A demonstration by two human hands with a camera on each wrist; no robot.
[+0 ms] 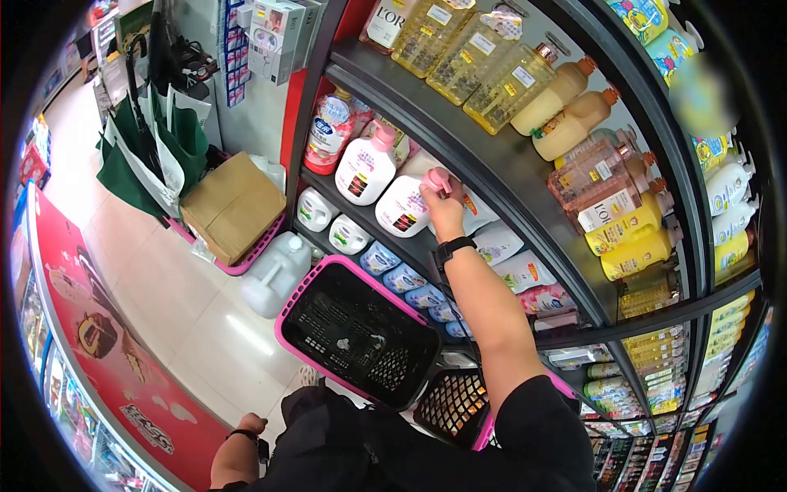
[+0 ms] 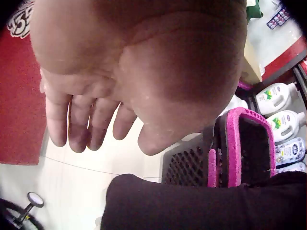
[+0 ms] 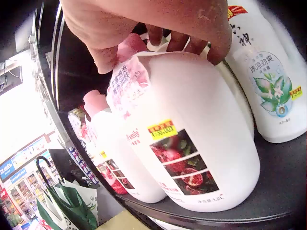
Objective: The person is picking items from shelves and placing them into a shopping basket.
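My right hand [image 1: 445, 215] grips the pink pump top [image 1: 438, 180] of a large white body-wash bottle [image 1: 402, 207] on the shelf. In the right wrist view, the thumb lies by the pump and the other fingers reach behind the shoulder of the bottle [image 3: 206, 124], which stands on the dark shelf with a pomegranate picture and a yellow price sticker. Beside it stands a matching white bottle [image 1: 365, 170]. Low at my left side hangs my left hand [image 1: 253, 423]; the left wrist view shows its palm [image 2: 144, 67] with loose fingers and nothing held.
Below the shelf is a black shopping basket [image 1: 316, 287] with a pink rim; another basket [image 1: 447, 406] sits close to my body. A grey jug [image 1: 279, 275], a cardboard box [image 1: 234, 207] and a green-and-white umbrella [image 1: 156, 156] stand to the left. Bottles line the shelf above [image 1: 459, 107].
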